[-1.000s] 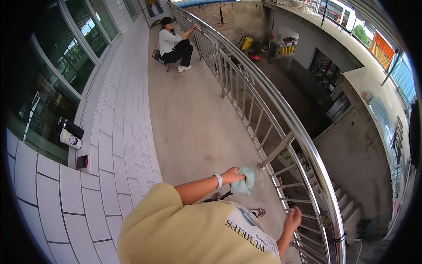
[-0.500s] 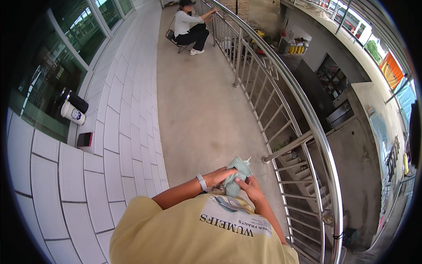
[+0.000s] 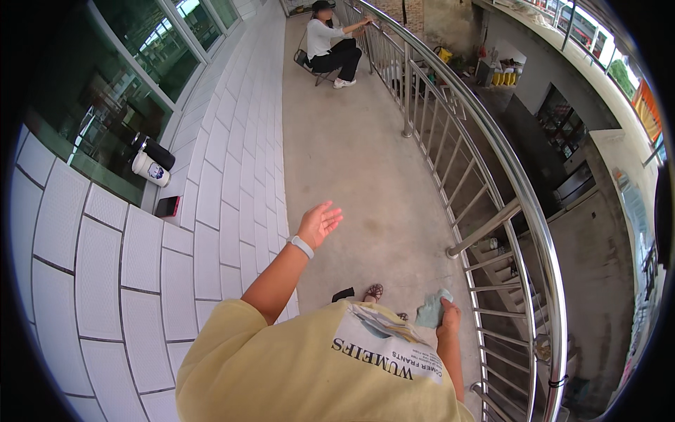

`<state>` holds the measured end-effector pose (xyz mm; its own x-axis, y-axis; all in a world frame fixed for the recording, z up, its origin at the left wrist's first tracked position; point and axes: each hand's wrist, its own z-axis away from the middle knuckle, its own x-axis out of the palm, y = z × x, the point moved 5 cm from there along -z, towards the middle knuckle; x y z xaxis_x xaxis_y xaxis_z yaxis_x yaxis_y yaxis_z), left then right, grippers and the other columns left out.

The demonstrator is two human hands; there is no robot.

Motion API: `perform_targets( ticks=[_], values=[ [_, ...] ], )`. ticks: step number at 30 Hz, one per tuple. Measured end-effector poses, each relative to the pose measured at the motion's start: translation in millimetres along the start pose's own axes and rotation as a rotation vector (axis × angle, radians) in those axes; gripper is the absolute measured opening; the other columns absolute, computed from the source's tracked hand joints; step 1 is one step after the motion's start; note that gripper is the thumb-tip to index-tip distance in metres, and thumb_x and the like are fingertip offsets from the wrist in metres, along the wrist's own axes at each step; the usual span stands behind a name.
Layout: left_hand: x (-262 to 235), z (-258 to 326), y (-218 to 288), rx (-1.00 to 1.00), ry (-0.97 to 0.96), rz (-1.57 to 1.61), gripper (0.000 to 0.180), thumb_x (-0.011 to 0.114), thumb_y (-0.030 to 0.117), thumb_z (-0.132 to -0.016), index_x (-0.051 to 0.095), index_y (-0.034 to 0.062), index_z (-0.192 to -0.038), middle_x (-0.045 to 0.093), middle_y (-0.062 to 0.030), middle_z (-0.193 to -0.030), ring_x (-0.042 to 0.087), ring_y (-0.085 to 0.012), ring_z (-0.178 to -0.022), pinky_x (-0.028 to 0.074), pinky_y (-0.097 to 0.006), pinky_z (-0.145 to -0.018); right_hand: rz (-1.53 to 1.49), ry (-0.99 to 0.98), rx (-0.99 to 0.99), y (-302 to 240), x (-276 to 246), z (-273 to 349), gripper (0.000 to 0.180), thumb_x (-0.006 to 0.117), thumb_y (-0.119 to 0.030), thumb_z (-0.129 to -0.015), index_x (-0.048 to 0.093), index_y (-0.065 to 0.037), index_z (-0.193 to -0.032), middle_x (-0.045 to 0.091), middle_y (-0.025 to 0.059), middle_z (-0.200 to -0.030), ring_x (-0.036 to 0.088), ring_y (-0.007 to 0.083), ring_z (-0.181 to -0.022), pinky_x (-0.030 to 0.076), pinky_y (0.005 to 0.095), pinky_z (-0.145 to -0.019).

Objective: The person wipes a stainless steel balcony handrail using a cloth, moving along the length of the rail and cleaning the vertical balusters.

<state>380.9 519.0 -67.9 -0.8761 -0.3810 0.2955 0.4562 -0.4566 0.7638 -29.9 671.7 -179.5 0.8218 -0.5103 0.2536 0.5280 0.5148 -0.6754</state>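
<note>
A pale green cloth (image 3: 430, 310) hangs crumpled from my right hand (image 3: 450, 316), whose fingers are closed on it, low beside the metal railing (image 3: 520, 235). My left hand (image 3: 321, 224) is stretched out over the concrete floor (image 3: 365, 176), with its fingers apart and nothing in it. A light band (image 3: 301, 246) circles my left wrist. Below my shirt, a sandalled foot (image 3: 374, 292) and a dark object (image 3: 343, 294), which I cannot make out, show on the floor.
A white tiled wall (image 3: 190, 246) runs along the left. Its window ledge holds a white cup (image 3: 150, 169), a black bottle (image 3: 155, 151) and a phone (image 3: 167, 207). Farther along, a person (image 3: 327, 46) sits on a folding chair, touching the railing. Beyond the railing, the ground drops to a lower yard.
Both hands were together on the cloth. The left has let go and swung out to the left; the right has carried the cloth down and right, towards the railing.
</note>
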Motion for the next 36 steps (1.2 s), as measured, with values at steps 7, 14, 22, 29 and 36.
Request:
perform_targets(
  ticks=[7, 14, 22, 29, 36],
  values=[
    [34.3, 31.6, -74.5, -0.371, -0.180, -0.119, 0.032, 0.052, 0.025, -0.092, 0.055, 0.0077, -0.119, 0.057, -0.0103, -0.120, 0.057, -0.0225, -0.105, 0.048, -0.031, -0.085, -0.046, -0.011, -0.036, -15.0, 29.6, 16.2, 0.022, 0.062, -0.021, -0.083, 0.060, 0.000, -0.092, 0.063, 0.0083, -0.086, 0.062, 0.0211, -0.074, 0.051, 0.0340, -0.066],
    [10.5, -28.9, -22.6, -0.261, -0.049, 0.150, 0.031, 0.055, 0.019, -0.090, 0.054, 0.0043, -0.117, 0.059, -0.0094, -0.113, 0.059, -0.0221, -0.099, 0.049, -0.029, -0.082, -0.060, 0.061, -0.144, -40.4, 15.4, 1.0, 0.027, 0.058, -0.024, -0.088, 0.061, 0.001, -0.097, 0.063, 0.0087, -0.090, 0.060, 0.0194, -0.077, 0.049, 0.0338, -0.071],
    [39.4, -13.4, -54.0, -0.100, -0.234, -0.240, 0.027, 0.057, 0.019, -0.089, 0.056, 0.0070, -0.114, 0.063, -0.0084, -0.103, 0.061, -0.0199, -0.092, 0.050, -0.031, -0.076, -0.257, 0.232, -0.089, -26.9, -53.5, 6.6, 0.029, 0.056, -0.028, -0.087, 0.058, -0.002, -0.098, 0.060, 0.0096, -0.084, 0.059, 0.0227, -0.068, 0.050, 0.0384, -0.064],
    [93.5, 54.6, -175.3, -0.457, -0.546, -0.613, 0.028, 0.058, 0.021, -0.090, 0.056, 0.0066, -0.114, 0.063, -0.0075, -0.103, 0.062, -0.0172, -0.090, 0.050, -0.029, -0.077, -0.320, 0.168, -0.026, -5.2, -36.8, 54.9, 0.025, 0.057, -0.027, -0.088, 0.061, -0.003, -0.093, 0.061, 0.0069, -0.080, 0.059, 0.0185, -0.070, 0.049, 0.0330, -0.066],
    [181.2, 118.5, -203.5, -0.474, -1.005, -0.973, 0.040, 0.059, 0.027, -0.091, 0.050, 0.0036, -0.122, 0.058, -0.0099, -0.113, 0.058, -0.0154, -0.098, 0.047, -0.027, -0.084, -0.300, 0.233, -0.038, 3.3, -74.1, 100.8, 0.026, 0.055, -0.028, -0.089, 0.061, -0.002, -0.094, 0.062, 0.0094, -0.086, 0.060, 0.0185, -0.074, 0.048, 0.0348, -0.067]
  ],
)
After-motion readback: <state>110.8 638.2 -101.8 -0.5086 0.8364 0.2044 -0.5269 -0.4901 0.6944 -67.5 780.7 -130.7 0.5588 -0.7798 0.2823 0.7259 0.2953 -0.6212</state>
